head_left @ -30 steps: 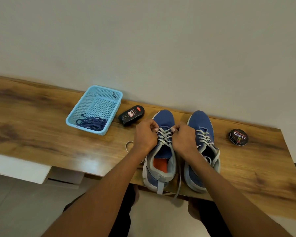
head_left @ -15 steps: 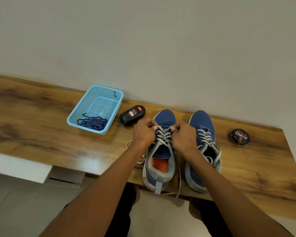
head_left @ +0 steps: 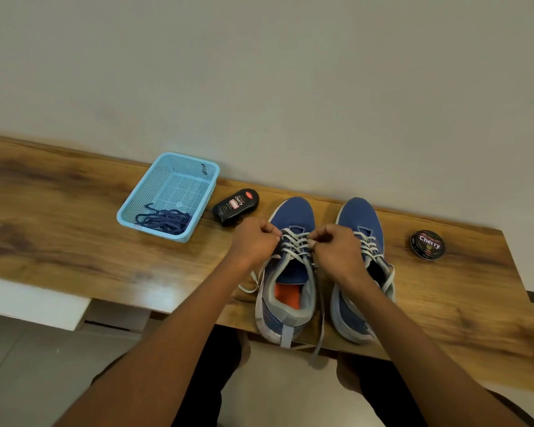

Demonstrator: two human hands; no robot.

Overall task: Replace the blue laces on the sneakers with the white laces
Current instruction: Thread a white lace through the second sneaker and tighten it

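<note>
Now white lace [head_left: 295, 245] on left sneaker [head_left: 287, 282], tabletop [head_left: 59, 241] front edge | both hands still pinching it: left hand [head_left: 255, 241], right hand [head_left: 336, 252], slightly further apart vs 1 s ago (tightening, prob.) | blue laces [head_left: 164, 221] in basket [head_left: 130, 208] | right sneaker [head_left: 363, 272] laced.

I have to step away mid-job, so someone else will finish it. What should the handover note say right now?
Left hand and right hand each pinch the white lace on the left sneaker, at the lower eyelets.
Blue laces lie in the light blue basket.
Right sneaker carries a white lace already.
Done: blue laces out, right sneaker laced.
Left: lace the left sneaker's upper eyelets; its loose ends trail off the table.
</note>
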